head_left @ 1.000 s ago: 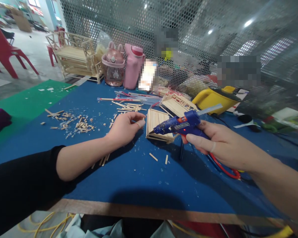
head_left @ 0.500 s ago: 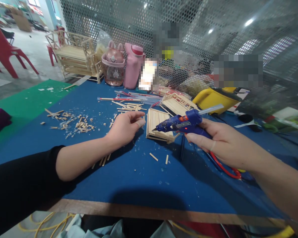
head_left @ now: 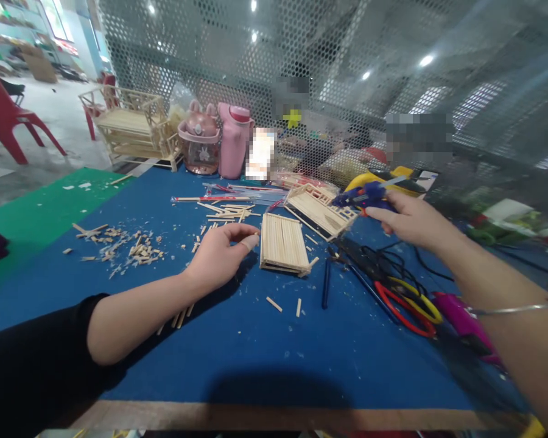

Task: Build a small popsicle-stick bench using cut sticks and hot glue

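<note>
My right hand (head_left: 408, 216) grips a blue hot glue gun (head_left: 363, 196) with a clear glue stick in its back, held out over the far right of the table. My left hand (head_left: 221, 252) is closed in a pinch beside the left edge of a small panel of pale wooden sticks (head_left: 283, 243). Whatever sits between those fingertips is too small to make out. Behind the panel lies a little wooden frame with railings (head_left: 322, 207), partly under the glue gun. Two short sticks (head_left: 274, 304) rest in front of the panel.
Scissors with red and yellow handles (head_left: 406, 310) and a dark blue pen-like rod (head_left: 326, 285) lie to the right. Wood offcuts (head_left: 141, 248) are scattered on the left. Pink bottles (head_left: 234, 143) and a bamboo chair model (head_left: 132, 125) stand behind, before a perforated metal screen (head_left: 201, 55).
My right hand has carried the glue gun away from above the stick panel, back and to the right. The left hand stays pinched beside the panel. The view has shifted slightly.
</note>
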Motion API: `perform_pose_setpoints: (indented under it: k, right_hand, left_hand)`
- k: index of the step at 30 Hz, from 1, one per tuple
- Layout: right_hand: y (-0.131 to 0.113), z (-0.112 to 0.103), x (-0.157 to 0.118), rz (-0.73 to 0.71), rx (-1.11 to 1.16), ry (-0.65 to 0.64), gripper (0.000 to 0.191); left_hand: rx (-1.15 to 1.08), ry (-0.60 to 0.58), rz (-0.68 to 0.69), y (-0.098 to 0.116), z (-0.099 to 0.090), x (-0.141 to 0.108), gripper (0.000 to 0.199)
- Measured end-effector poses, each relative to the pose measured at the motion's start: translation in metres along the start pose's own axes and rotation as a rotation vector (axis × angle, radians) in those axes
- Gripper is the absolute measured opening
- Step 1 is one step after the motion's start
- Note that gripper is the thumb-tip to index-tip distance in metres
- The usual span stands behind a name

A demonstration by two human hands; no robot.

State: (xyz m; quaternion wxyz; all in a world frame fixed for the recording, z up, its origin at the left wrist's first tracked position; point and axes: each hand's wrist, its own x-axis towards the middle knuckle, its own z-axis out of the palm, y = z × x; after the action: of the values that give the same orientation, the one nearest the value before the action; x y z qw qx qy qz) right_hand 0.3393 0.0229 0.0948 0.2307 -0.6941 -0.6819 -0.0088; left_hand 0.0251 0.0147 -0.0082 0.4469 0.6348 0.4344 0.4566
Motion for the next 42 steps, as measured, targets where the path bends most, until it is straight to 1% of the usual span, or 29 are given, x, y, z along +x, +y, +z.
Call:
perform_pose_setpoints:
  k: [2,4,7,8,11,13,15,16,17,18,19,20,21,23,25,27,29,32,34,35,38,40,42]
  right_hand:
    - [0.004,0.007,0.011,0.006,-0.115,-0.022,0.039]
    - [0.002,0.017,0.019,0.016,-0.258,-0.03,0.047]
    - [-0.002,0.037,0.028,-0.018,-0.523,-0.095,0.048]
    - [-0.003,0.043,0.031,-0.042,-0.571,-0.128,0.046]
    - [-0.003,0.055,0.037,-0.092,-0.577,-0.196,0.043]
    - [-0.006,0.055,0.036,-0.078,-0.581,-0.177,0.043]
    - [-0.018,0.049,0.028,-0.059,-0.584,-0.063,0.043]
    - [-0.028,0.045,0.02,-0.06,-0.557,0.019,0.042]
    - [-0.04,0.041,0.011,-0.093,-0.492,0.115,0.04]
    - [-0.054,0.039,0.0,-0.156,-0.352,0.149,0.038]
    - [-0.069,0.038,-0.011,-0.23,-0.162,0.115,0.035]
    - [-0.084,0.038,-0.023,-0.297,0.017,0.018,0.033]
    - [-0.097,0.04,-0.033,-0.359,0.142,-0.122,0.032]
    - [-0.117,0.045,-0.05,-0.465,0.301,-0.291,0.029]
    - [-0.125,0.051,-0.058,-0.507,0.415,-0.385,0.027]
    - [-0.124,0.054,-0.061,-0.486,0.484,-0.431,0.025]
    - [-0.121,0.056,-0.061,-0.443,0.494,-0.413,0.023]
    - [-0.118,0.057,-0.062,-0.419,0.466,-0.341,0.017]
    - [-0.119,0.059,-0.062,-0.416,0.438,-0.307,0.015]
    - [-0.12,0.06,-0.062,-0.408,0.416,-0.276,0.014]
    - [-0.12,0.064,-0.061,-0.395,0.305,-0.138,0.014]
    - [-0.119,0.066,-0.061,-0.453,0.221,-0.104,0.015]
    - [-0.118,0.069,-0.061,-0.543,0.153,-0.105,0.017]
  left_hand:
    - [0.03,0.007,0.004,0.001,0.0,0.0,0.018]
    - [0.051,0.007,-0.004,0.002,0.0,-0.001,0.018]
    - [0.066,0.012,-0.022,0.004,-0.001,-0.002,0.02]
    - [0.072,0.018,-0.023,0.004,-0.001,-0.001,0.02]
    - [0.079,0.028,-0.012,0.004,-0.001,0.0,0.019]
    - [0.064,0.022,0.001,0.003,-0.001,0.001,0.02]
    - [0.021,0.01,0.02,0.004,-0.001,0.001,0.02]
    - [-0.019,-0.007,0.027,0.005,-0.001,0.0,0.022]
    - [-0.073,-0.035,0.026,0.007,-0.001,-0.001,0.025]
    - [-0.135,-0.076,0.018,0.009,0.0,-0.002,0.031]
    - [-0.2,-0.126,0.003,0.012,0.0,-0.004,0.037]
    - [-0.262,-0.182,-0.015,0.015,0.0,-0.005,0.043]
    - [-0.311,-0.235,-0.033,0.018,0.0,-0.007,0.047]
    - [-0.373,-0.31,-0.051,0.023,-0.001,-0.01,0.051]
    - [-0.399,-0.346,-0.054,0.026,-0.002,-0.012,0.052]
    - [-0.41,-0.352,-0.051,0.027,-0.004,-0.013,0.051]
    - [-0.422,-0.348,-0.046,0.027,-0.005,-0.013,0.05]
    - [-0.437,-0.354,-0.033,0.026,-0.005,-0.013,0.049]
    - [-0.403,-0.33,-0.011,0.024,-0.006,-0.011,0.047]
    - [-0.37,-0.29,0.003,0.022,-0.006,-0.009,0.043]
    - [-0.249,-0.081,-0.003,0.016,-0.01,0.0,0.027]
    - [-0.191,0.033,-0.044,0.011,-0.013,0.006,0.02]
    - [-0.146,0.076,-0.071,0.005,-0.016,0.011,0.018]
